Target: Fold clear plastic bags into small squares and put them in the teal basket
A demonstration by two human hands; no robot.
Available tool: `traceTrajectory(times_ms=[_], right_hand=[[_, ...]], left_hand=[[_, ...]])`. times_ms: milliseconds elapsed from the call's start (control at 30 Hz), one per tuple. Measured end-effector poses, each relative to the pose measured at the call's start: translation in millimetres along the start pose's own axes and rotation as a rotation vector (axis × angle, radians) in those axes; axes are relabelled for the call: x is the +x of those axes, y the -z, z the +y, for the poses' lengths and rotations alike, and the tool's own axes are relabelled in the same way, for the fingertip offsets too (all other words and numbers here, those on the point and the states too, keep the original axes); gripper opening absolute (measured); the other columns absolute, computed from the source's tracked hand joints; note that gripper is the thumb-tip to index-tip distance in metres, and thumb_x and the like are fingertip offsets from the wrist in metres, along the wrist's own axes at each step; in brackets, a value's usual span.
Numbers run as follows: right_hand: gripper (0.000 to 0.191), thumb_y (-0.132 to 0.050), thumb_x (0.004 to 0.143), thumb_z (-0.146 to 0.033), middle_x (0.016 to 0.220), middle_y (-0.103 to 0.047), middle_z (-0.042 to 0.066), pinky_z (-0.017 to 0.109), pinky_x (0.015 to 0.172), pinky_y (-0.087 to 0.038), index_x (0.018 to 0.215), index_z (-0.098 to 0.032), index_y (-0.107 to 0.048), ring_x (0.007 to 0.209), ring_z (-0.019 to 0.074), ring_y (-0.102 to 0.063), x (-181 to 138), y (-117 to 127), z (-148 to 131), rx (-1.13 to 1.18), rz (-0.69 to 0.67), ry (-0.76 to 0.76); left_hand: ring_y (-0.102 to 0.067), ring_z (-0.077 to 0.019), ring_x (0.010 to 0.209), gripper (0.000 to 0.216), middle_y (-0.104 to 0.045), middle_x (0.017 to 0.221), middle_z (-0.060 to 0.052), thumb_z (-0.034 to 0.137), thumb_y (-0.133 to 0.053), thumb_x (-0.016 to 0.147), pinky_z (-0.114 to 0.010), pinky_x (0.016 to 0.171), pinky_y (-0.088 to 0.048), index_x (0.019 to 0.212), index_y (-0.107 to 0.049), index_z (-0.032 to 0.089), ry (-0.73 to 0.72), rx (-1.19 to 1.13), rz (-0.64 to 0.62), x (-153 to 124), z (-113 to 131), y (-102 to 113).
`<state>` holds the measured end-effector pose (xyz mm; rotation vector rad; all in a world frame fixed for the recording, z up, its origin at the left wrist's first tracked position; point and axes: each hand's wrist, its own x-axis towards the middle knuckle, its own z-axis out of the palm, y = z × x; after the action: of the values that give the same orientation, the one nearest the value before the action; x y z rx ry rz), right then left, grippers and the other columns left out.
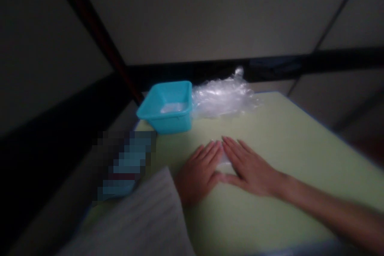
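Observation:
My left hand (199, 172) lies flat, palm down, with its fingers stretched forward. Beside it my right hand (247, 164) is flat too, its fingers angled inward so that the fingertips and thumbs of both hands come close together. Under and between them shows a small piece of clear plastic (225, 158), pressed against the yellow-green tabletop (288, 144). Most of this piece is covered by the hands, so I cannot make out its full shape.
A turquoise plastic basin (171, 124) stands at the back left with something pale and clear inside. Right of it lies a heap of crumpled clear plastic (223, 98). A pixelated blue item (129, 164) lies along the left edge. Pale wall panels (210, 16) rise behind.

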<state>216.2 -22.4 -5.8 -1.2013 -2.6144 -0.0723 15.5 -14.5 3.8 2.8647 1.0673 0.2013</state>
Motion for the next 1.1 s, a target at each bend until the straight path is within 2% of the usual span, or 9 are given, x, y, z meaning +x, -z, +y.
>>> traceTrajectory(times_ms=[133,333,500,733,900,1100], right_hand=[[0.081,-0.034,0.086,-0.063,0.143,-0.032,0.022,0.048,0.108,-0.026,0.140,-0.004,-0.029,0.134,0.0299,-0.026,-0.1,-0.2,0.0,0.014,0.014,0.006],[0.081,-0.033,0.087,-0.063,0.142,-0.030,0.025,0.048,0.107,-0.027,0.138,0.001,-0.033,0.134,0.0308,-0.026,0.7,3.2,0.0,-0.009,-0.027,0.017],[0.082,-0.033,0.086,-0.064,0.142,-0.031,0.025,0.049,0.108,-0.025,0.137,0.001,-0.034,0.134,0.0310,-0.026,1.2,4.5,-1.0,-0.016,-0.026,0.011],[0.080,-0.032,0.087,-0.063,0.144,-0.028,0.022,0.049,0.109,-0.024,0.140,-0.003,-0.028,0.136,0.0279,-0.021,-0.2,2.9,1.0,0.017,-0.031,0.010],[0.083,-0.033,0.086,-0.064,0.146,-0.022,0.023,0.049,0.109,-0.024,0.141,-0.002,-0.025,0.137,0.0288,-0.017,-0.4,3.6,2.0,0.027,-0.003,0.018],[0.080,-0.034,0.086,-0.063,0.146,-0.024,0.022,0.048,0.108,-0.025,0.142,-0.006,-0.024,0.137,0.0270,-0.018,-0.1,4.0,2.1,0.045,-0.013,0.033]], left_hand=[[-0.014,-0.0239,0.139,0.055,-0.024,0.149,-0.015,0.036,-0.033,0.093,-0.044,0.112,-0.018,0.140,-0.025,0.009,-0.002,-0.007,0.011,0.2,-1.0,-0.7],[-0.016,-0.0251,0.139,0.056,-0.024,0.149,-0.014,0.037,-0.036,0.092,-0.044,0.111,-0.017,0.140,-0.026,0.009,0.014,0.010,-0.055,1.8,0.8,3.3],[-0.015,-0.0252,0.139,0.055,-0.024,0.149,-0.013,0.037,-0.035,0.093,-0.046,0.111,-0.016,0.140,-0.026,0.010,0.003,0.023,-0.030,1.8,0.2,1.8],[-0.015,-0.0244,0.139,0.055,-0.025,0.149,-0.013,0.036,-0.035,0.092,-0.046,0.111,-0.016,0.141,-0.025,0.012,-0.011,0.022,-0.015,0.3,-1.7,0.5],[-0.010,-0.0263,0.139,0.058,-0.016,0.151,-0.012,0.038,-0.036,0.092,-0.046,0.111,-0.015,0.143,-0.020,0.014,-0.015,0.026,-0.032,-0.2,-2.0,3.4],[-0.009,-0.0263,0.140,0.057,-0.017,0.151,-0.011,0.036,-0.037,0.092,-0.048,0.111,-0.012,0.143,-0.021,0.017,-0.074,0.028,-0.049,0.4,-4.2,4.6]])
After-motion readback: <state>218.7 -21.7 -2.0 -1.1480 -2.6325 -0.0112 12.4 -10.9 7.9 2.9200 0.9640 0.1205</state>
